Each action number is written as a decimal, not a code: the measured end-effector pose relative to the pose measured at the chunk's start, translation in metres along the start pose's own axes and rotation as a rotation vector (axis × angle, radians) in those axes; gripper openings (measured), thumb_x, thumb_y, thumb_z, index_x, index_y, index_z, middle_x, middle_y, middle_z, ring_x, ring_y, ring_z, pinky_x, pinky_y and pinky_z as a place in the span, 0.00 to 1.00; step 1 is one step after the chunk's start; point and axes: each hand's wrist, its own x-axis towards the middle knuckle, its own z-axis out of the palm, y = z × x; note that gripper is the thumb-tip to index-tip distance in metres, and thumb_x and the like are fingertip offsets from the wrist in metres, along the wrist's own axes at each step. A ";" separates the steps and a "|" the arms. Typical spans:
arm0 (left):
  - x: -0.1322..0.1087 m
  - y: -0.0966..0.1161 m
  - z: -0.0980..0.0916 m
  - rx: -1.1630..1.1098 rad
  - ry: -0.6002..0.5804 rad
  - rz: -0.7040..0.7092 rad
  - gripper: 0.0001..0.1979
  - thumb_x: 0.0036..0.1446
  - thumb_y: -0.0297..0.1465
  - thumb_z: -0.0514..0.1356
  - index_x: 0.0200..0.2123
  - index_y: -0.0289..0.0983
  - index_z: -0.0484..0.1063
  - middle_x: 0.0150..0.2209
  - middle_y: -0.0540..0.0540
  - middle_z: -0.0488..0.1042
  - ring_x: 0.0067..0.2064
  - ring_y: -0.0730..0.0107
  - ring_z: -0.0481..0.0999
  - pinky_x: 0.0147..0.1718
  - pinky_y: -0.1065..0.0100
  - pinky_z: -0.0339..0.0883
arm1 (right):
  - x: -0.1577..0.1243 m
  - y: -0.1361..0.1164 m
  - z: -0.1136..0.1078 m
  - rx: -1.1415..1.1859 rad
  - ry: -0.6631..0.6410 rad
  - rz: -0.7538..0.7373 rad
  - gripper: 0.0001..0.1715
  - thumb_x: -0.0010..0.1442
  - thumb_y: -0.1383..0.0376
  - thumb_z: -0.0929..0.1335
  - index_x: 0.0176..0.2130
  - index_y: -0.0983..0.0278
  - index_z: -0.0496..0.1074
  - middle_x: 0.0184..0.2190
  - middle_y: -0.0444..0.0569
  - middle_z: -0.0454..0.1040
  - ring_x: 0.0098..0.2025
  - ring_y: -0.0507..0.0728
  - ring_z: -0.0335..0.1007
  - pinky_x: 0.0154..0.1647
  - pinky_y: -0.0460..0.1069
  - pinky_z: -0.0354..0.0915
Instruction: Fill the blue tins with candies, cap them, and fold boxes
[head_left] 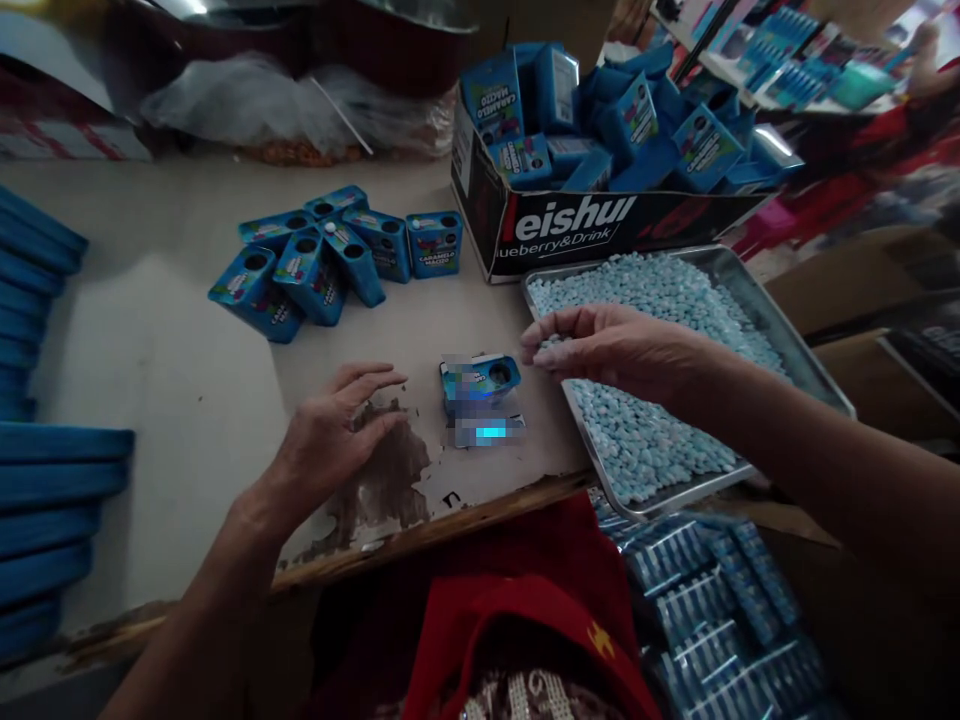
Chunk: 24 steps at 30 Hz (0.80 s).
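My left hand (337, 415) hovers at the left over a worn patch of the table, thumb and fingers apart, holding nothing. Fingers curled together, my right hand (600, 345) has a few pale blue candies (553, 342) in its fingertips, above the near-left rim of a metal tray (817, 385). Many more candies (645, 445) are spread over that tray. Between my hands, a blue candy box (480, 378) with a round dark hole in its top stands on what looks like a small scale (487, 432) with a lit cyan display. Part of both is blurred.
Several blue boxes with holes (315, 270) stand grouped at the back. A carton (630, 230) full of blue boxes stands behind the tray. Stacked blue pieces (60, 500) line the left edge. Wrapped blue packs (720, 610) lie below right. Another person's hand (926, 55) shows far right.
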 end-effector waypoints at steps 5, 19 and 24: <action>-0.003 -0.002 0.004 -0.044 -0.091 -0.034 0.22 0.63 0.40 0.63 0.59 0.43 0.71 0.60 0.45 0.72 0.61 0.57 0.73 0.64 0.55 0.67 | 0.005 -0.011 0.009 -0.187 -0.042 -0.081 0.15 0.51 0.63 0.79 0.39 0.66 0.81 0.32 0.51 0.81 0.33 0.56 0.79 0.37 0.51 0.77; -0.007 -0.009 0.001 -0.069 -0.090 -0.009 0.20 0.64 0.39 0.61 0.58 0.45 0.73 0.60 0.45 0.72 0.60 0.56 0.74 0.62 0.54 0.69 | 0.006 -0.019 0.045 -1.188 0.057 -0.569 0.13 0.57 0.74 0.69 0.36 0.63 0.83 0.32 0.45 0.80 0.32 0.52 0.72 0.36 0.46 0.61; -0.012 -0.016 0.003 -0.075 -0.072 -0.004 0.19 0.64 0.42 0.62 0.57 0.47 0.74 0.62 0.46 0.71 0.60 0.56 0.74 0.63 0.54 0.69 | 0.008 -0.015 0.050 -1.317 0.086 -0.595 0.13 0.58 0.74 0.70 0.39 0.64 0.83 0.35 0.48 0.78 0.32 0.51 0.70 0.34 0.46 0.60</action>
